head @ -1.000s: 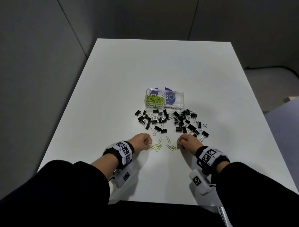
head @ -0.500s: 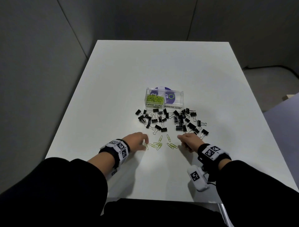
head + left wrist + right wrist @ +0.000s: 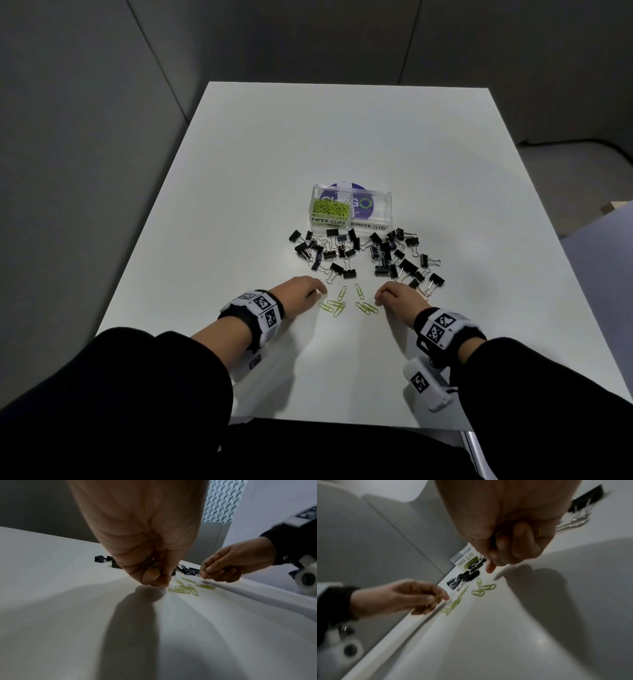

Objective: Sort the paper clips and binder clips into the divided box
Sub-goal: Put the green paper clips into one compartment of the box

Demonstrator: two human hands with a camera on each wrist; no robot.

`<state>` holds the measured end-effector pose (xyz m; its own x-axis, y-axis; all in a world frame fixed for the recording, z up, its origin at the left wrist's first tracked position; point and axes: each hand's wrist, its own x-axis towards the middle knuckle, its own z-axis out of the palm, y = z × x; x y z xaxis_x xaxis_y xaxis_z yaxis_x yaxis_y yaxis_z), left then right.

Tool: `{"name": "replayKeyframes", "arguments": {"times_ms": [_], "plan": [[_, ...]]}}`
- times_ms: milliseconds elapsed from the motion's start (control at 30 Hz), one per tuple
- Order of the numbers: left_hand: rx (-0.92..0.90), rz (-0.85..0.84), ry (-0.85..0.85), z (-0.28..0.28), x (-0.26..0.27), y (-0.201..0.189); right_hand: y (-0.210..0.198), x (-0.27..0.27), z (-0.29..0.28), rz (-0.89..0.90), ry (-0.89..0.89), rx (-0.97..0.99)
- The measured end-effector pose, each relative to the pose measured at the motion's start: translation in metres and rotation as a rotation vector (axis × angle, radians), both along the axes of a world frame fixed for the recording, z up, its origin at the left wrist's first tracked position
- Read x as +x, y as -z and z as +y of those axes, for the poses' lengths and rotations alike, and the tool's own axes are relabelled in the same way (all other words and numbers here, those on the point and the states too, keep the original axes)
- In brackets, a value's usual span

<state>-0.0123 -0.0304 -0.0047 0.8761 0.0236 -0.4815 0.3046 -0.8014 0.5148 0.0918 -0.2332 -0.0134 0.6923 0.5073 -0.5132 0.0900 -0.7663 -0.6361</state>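
Note:
Several loose green paper clips (image 3: 337, 305) lie on the white table (image 3: 342, 137) between my hands. My left hand (image 3: 317, 291) hovers at their left edge, and the left wrist view shows its fingers (image 3: 150, 574) curled round a bunch of green clips. My right hand (image 3: 380, 298) is at their right edge, curled, with a green clip (image 3: 539, 532) showing between its fingers. Beyond them lie two heaps of black binder clips (image 3: 325, 251) (image 3: 400, 258). Behind the heaps stands the clear divided box (image 3: 368, 226); its left compartment holds green paper clips (image 3: 330, 207).
The box's right compartment, labelled binder clips, shows only a purple print beneath it. Grey partition walls stand to the left and behind the table. The near table edge runs just under my forearms.
My left hand stretched its fingers toward the loose clips, and they are now curled again at the clips' left edge. My right hand has stayed about where it was.

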Motion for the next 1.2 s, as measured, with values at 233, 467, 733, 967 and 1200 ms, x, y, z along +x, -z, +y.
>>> {"name": "replayKeyframes", "arguments": {"times_ms": [233, 467, 733, 967, 1200], "plan": [[-0.07, 0.028, -0.112, -0.008, 0.01, 0.004, 0.004, -0.01, 0.007, -0.152, -0.218, -0.242], [0.033, 0.047, -0.126, -0.017, 0.011, 0.013, 0.007, -0.011, 0.018, -0.165, -0.315, -0.218], [0.166, 0.01, -0.025, -0.025, 0.013, 0.013, 0.007, -0.009, 0.023, -0.213, -0.408, -0.24], [0.216, 0.001, -0.038, -0.036, 0.02, 0.009, 0.004, -0.01, 0.022, -0.234, -0.408, -0.177], [0.101, 0.04, 0.0, -0.031, 0.023, 0.004, -0.009, 0.012, 0.008, -0.107, -0.156, -0.042]]}}
